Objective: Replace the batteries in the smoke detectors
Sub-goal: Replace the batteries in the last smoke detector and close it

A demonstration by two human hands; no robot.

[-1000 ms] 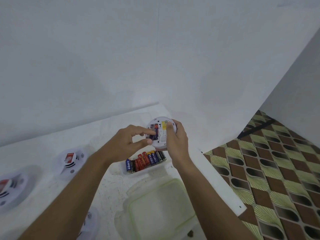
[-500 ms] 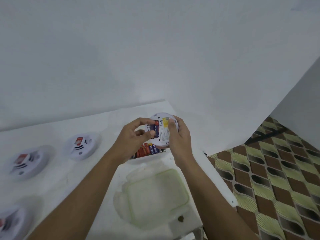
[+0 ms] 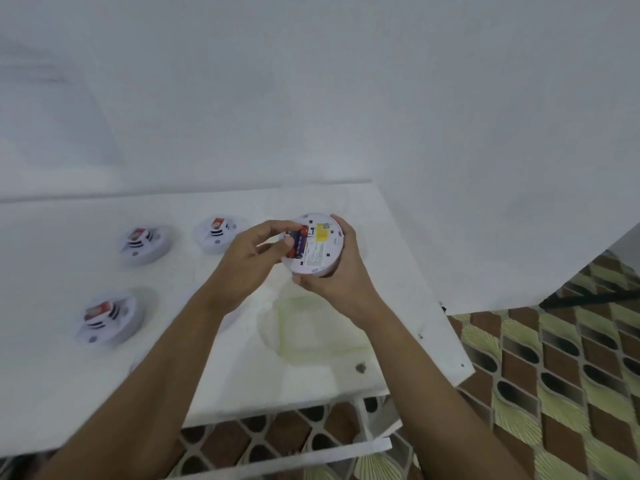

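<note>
My right hand (image 3: 337, 277) grips a round white smoke detector (image 3: 320, 252) by its rim, back side up, over the white table (image 3: 52, 375). A yellow label and printed sticker show on its back. My left hand (image 3: 251, 258) pinches a blue and red battery (image 3: 298, 242) at the detector's battery slot with thumb and fingers. Three more white detectors lie face up on the table: two at the back (image 3: 216, 233) (image 3: 143, 244) and one nearer on the left (image 3: 109, 318). The battery box is hidden behind my hands.
A clear plastic lid with a green rim (image 3: 311, 330) lies on the table under my right forearm. The table's right edge (image 3: 450, 327) drops to a patterned tile floor (image 3: 554, 375). White walls stand behind and to the right.
The view has swung down and to the right, so more of the table and its front edge show. My hands keep the detector, and my left fingers stay at the battery slot.
</note>
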